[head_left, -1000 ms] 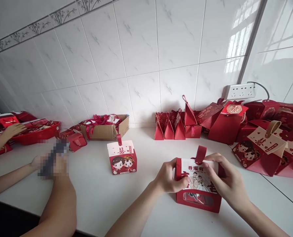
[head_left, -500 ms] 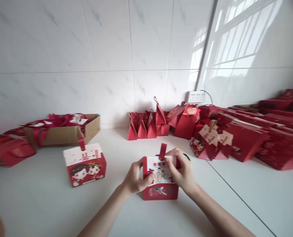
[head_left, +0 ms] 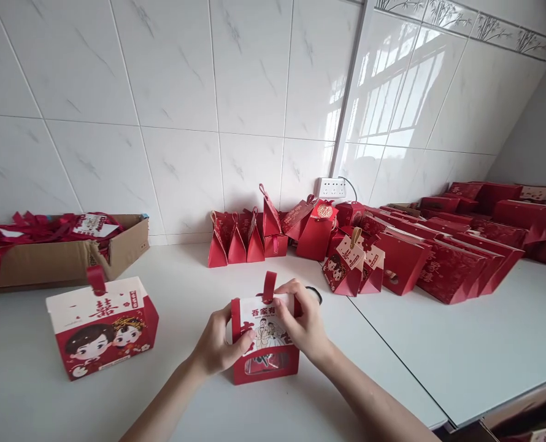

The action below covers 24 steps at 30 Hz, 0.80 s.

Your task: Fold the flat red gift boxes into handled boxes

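A small red and white gift box [head_left: 266, 359] with a clear window and a red ribbon loop [head_left: 269, 286] stands upright on the white table in front of me. My left hand [head_left: 218, 344] grips its left side, thumb across the printed front. My right hand [head_left: 303, 319] closes on the upper right edge, its thumb on the front beside the ribbon and its fingers over the top. What lies behind the window is hard to make out. To the left stands a larger gift box [head_left: 107, 334] with two cartoon faces and a ribbon loop.
A cardboard carton [head_left: 52, 261] full of red ribboned pieces sits at the back left. Several red triangular boxes [head_left: 237, 242] line the tiled wall near a white power strip [head_left: 332, 187]. Rows of red gift bags [head_left: 452, 267] fill the back right. A seam crosses the tabletop.
My view has swung to the right, so things on the table appear shifted left. Both hands keep their hold on the small gift box, with little visible change in grip.
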Each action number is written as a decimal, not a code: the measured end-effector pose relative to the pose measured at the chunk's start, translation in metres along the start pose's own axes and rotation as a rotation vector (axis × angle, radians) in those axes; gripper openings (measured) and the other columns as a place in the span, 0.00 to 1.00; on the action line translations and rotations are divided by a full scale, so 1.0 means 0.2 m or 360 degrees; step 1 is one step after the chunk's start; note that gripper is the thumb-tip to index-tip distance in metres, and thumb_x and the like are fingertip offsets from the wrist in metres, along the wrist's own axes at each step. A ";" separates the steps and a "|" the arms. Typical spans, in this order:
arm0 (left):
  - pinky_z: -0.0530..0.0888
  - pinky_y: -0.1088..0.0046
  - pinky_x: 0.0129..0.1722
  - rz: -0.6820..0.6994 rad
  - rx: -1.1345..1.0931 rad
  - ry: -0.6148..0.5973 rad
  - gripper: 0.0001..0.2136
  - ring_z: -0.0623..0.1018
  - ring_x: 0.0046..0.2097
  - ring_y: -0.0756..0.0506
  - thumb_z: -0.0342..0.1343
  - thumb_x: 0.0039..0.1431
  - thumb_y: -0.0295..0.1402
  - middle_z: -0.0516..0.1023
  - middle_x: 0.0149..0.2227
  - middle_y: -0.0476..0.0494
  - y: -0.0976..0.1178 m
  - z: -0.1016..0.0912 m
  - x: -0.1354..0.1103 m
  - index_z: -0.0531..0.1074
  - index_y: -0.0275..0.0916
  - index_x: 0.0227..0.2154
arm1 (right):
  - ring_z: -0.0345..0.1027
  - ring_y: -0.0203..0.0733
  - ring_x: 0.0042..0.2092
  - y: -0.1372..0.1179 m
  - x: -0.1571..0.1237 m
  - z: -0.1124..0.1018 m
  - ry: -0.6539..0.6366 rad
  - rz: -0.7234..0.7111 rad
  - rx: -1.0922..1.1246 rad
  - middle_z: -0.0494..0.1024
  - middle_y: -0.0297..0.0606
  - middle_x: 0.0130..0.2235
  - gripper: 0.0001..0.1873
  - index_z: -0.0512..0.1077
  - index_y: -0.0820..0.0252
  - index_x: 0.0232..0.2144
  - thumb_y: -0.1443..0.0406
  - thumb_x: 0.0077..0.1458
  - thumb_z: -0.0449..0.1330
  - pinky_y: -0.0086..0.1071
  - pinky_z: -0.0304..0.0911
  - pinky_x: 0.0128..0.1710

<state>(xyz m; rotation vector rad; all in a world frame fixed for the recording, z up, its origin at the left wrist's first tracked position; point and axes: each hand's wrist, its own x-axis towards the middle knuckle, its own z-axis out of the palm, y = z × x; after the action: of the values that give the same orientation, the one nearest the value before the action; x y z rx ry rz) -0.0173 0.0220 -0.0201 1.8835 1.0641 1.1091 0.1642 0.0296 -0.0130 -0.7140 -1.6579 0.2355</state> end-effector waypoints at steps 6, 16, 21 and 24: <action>0.71 0.70 0.30 0.0001 -0.0062 0.0059 0.10 0.73 0.27 0.46 0.54 0.48 0.39 0.73 0.23 0.49 0.01 0.01 -0.01 0.70 0.38 0.30 | 0.66 0.37 0.30 0.00 0.00 0.00 -0.0007 0.0003 0.0028 0.73 0.33 0.30 0.04 0.68 0.56 0.32 0.67 0.60 0.55 0.30 0.61 0.30; 0.71 0.70 0.30 0.0002 -0.0087 0.0037 0.11 0.75 0.28 0.45 0.55 0.48 0.40 0.75 0.24 0.48 0.02 0.01 -0.01 0.70 0.38 0.31 | 0.64 0.37 0.28 0.00 0.00 0.00 -0.0015 0.0019 0.0016 0.72 0.33 0.29 0.04 0.67 0.56 0.32 0.66 0.60 0.55 0.30 0.61 0.28; 0.71 0.71 0.29 0.0007 -0.0090 0.0037 0.11 0.75 0.28 0.45 0.54 0.49 0.40 0.75 0.24 0.48 0.02 0.01 -0.01 0.70 0.38 0.31 | 0.64 0.36 0.27 -0.01 0.00 0.00 -0.0008 0.0012 0.0002 0.72 0.34 0.29 0.05 0.67 0.56 0.31 0.65 0.61 0.55 0.31 0.60 0.28; 0.71 0.71 0.28 0.0006 -0.0062 0.0038 0.11 0.75 0.28 0.45 0.54 0.48 0.41 0.75 0.24 0.48 0.02 0.01 -0.01 0.70 0.38 0.30 | 0.65 0.37 0.28 -0.01 0.01 0.00 -0.0007 0.0009 -0.0007 0.73 0.34 0.29 0.05 0.67 0.56 0.31 0.65 0.61 0.54 0.31 0.61 0.28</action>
<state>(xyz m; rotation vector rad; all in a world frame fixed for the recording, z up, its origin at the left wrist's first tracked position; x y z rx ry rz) -0.0150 0.0184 -0.0177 1.8465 1.0455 1.1489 0.1642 0.0286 -0.0108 -0.7216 -1.6610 0.2375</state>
